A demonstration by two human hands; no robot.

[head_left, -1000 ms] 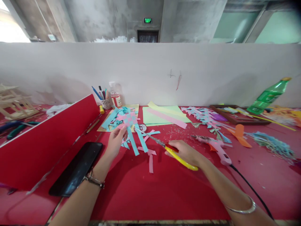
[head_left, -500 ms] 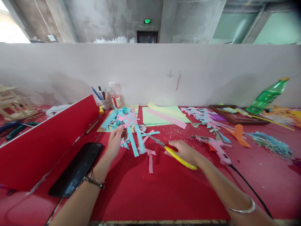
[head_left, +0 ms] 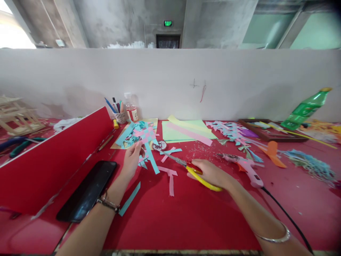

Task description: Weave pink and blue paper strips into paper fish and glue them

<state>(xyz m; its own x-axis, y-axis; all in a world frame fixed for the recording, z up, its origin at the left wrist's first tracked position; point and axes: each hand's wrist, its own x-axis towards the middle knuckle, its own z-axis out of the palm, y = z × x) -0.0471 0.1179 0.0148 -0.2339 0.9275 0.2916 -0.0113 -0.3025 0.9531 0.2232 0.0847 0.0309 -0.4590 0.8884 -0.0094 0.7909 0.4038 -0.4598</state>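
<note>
Pinched in my left hand (head_left: 132,156) is a woven paper piece (head_left: 146,135) of pink and light-blue strips, with one long blue strip (head_left: 152,158) hanging down from it. My right hand (head_left: 207,172) grips scissors (head_left: 204,179) with red and yellow handles. Their blades point left, and the tips lie close to the woven piece's lower right edge. A cut blue strip (head_left: 130,199) lies on the red table beside my left wrist. Pink strips (head_left: 170,177) lie below the scissors. Behind the woven piece is a heap of blue scraps (head_left: 128,137), partly hidden by it.
A pink glue gun (head_left: 249,169) with a black cord lies at right. Pale green paper sheets (head_left: 183,133) and a braided paper strip (head_left: 229,131) are farther back. A phone (head_left: 86,192) and an upright red board (head_left: 58,160) stand at left. A green bottle (head_left: 306,108) leans at far right.
One of the two hanging blue strips has come off the woven piece, and a loose blue strip now lies on the table near my left wrist. Both hands have barely moved.
</note>
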